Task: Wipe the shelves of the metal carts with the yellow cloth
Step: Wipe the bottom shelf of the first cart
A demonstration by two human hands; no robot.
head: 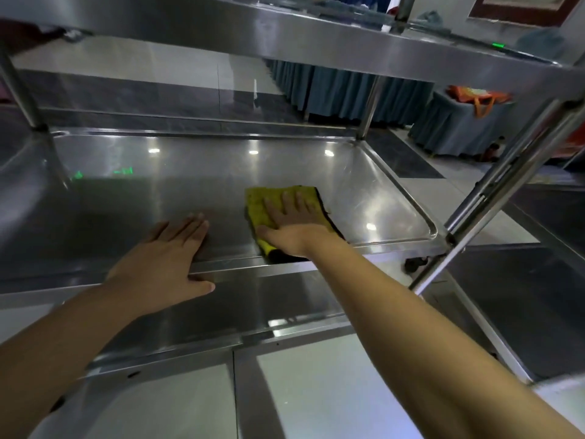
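A yellow cloth [262, 201] with a dark edge lies flat on the middle shelf [196, 172] of a stainless steel cart, right of centre near the front rim. My right hand [292, 223] presses on it with straight, spread fingers. My left hand [164, 258] rests flat on the same shelf to the left of the cloth, its fingers on the surface and its thumb over the front rim. The two hands are a short gap apart.
The cart's top shelf [285, 30] overhangs close above the hands. A lower shelf [221, 315] sits below the front rim. Upright posts [493, 198] stand at the right. A second cart [544, 289] is at the right. Blue-skirted tables [348, 90] stand behind.
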